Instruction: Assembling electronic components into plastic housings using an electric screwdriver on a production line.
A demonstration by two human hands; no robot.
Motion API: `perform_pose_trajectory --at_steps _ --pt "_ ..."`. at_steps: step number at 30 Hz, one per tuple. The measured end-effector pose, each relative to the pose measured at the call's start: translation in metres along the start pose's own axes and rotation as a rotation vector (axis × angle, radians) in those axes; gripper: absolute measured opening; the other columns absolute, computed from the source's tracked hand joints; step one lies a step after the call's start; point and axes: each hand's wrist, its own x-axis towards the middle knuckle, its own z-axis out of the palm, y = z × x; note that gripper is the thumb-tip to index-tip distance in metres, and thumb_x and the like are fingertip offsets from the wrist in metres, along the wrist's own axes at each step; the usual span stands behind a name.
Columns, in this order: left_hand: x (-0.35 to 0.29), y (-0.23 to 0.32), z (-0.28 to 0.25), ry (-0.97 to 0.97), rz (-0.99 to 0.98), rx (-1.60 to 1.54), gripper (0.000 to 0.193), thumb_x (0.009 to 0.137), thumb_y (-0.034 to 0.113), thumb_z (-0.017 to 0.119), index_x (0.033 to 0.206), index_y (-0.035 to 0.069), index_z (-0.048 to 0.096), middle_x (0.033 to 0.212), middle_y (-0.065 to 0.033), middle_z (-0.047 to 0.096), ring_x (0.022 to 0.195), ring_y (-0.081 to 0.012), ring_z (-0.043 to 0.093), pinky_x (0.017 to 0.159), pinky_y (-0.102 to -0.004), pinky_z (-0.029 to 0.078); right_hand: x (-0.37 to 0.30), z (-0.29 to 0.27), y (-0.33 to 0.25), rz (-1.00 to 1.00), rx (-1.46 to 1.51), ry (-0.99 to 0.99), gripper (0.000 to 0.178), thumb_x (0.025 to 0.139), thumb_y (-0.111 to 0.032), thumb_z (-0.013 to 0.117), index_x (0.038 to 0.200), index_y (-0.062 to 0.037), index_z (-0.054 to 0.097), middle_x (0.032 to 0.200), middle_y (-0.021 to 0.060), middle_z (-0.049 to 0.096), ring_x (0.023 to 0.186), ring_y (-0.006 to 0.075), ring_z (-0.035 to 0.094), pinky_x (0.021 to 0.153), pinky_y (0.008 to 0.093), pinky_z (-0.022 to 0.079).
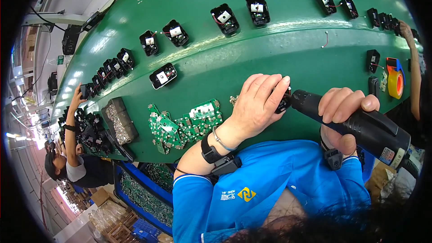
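At the far left a co-worker's hand [77,99] touches the near end of a line of open black housings [224,24] that curves along the far side of the green counter [198,72]. They stand open side up, probably so the white pads and red wires inside remain reachable. Below that hand lies a heap of black plastic parts [84,128]; beside it, a dark tray [129,119] corrals loose small metal pieces that would otherwise scatter. One separate housing [169,74] sits nearer the person, above a loose pile of green circuit boards [198,118], likely kept close for easy picking.

At centre right, the left grip [261,96] is curled over a small dark workpiece [283,103], pinching it, though the thumb is hidden; the hold seems meant to steady it against the tool. A corded power driver [375,130] points left at that workpiece, its tip too obscured to tell whether it touches. The right grip [344,108] wraps the driver's barrel, fingers above and thumb below, presumably to control its weight. Farther right rests an orange tape roll [396,83], just beside the counter's edge.
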Motion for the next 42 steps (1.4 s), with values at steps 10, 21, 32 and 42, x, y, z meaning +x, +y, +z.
perform_pose_trajectory --at_steps 10,21,32,42 --pt "0.000 0.000 0.003 -0.002 0.023 -0.007 0.077 0.041 0.009 0.070 0.112 0.001 0.040 0.102 -0.0128 0.045 0.090 -0.0261 0.047 0.080 -0.0396 0.037 -0.002 -0.002 0.000 -0.009 -0.005 -0.003 0.050 0.068 -0.014 0.063 0.107 -0.0080 0.032 0.073 0.0066 0.047 0.060 0.0175 0.049 0.054 0.0303 0.043" --pt "0.000 0.002 0.006 0.014 0.015 -0.035 0.080 0.040 0.009 0.070 0.113 0.001 0.039 0.102 -0.0135 0.045 0.088 -0.0269 0.046 0.079 -0.0398 0.038 -0.002 -0.003 -0.001 -0.030 -0.021 -0.020 0.049 0.068 -0.017 0.064 0.105 -0.0069 0.033 0.072 0.0074 0.048 0.058 0.0179 0.050 0.052 0.0295 0.044" --pt "-0.004 0.004 0.015 0.067 0.049 -0.105 0.081 0.041 0.008 0.070 0.114 0.000 0.037 0.101 -0.0146 0.045 0.088 -0.0280 0.047 0.077 -0.0399 0.039 -0.003 -0.003 0.001 -0.069 0.001 -0.046 0.044 0.066 -0.015 0.065 0.097 -0.0056 0.035 0.071 0.0091 0.049 0.057 0.0193 0.051 0.050 0.0297 0.044" --pt "0.000 0.000 0.013 0.036 0.035 -0.044 0.080 0.043 0.005 0.068 0.116 -0.001 0.034 0.102 -0.0155 0.045 0.089 -0.0290 0.047 0.078 -0.0400 0.039 0.001 -0.010 -0.002 -0.151 0.028 -0.013 0.052 0.069 -0.021 0.064 0.109 -0.0074 0.033 0.071 0.0069 0.048 0.057 0.0179 0.050 0.050 0.0292 0.043"
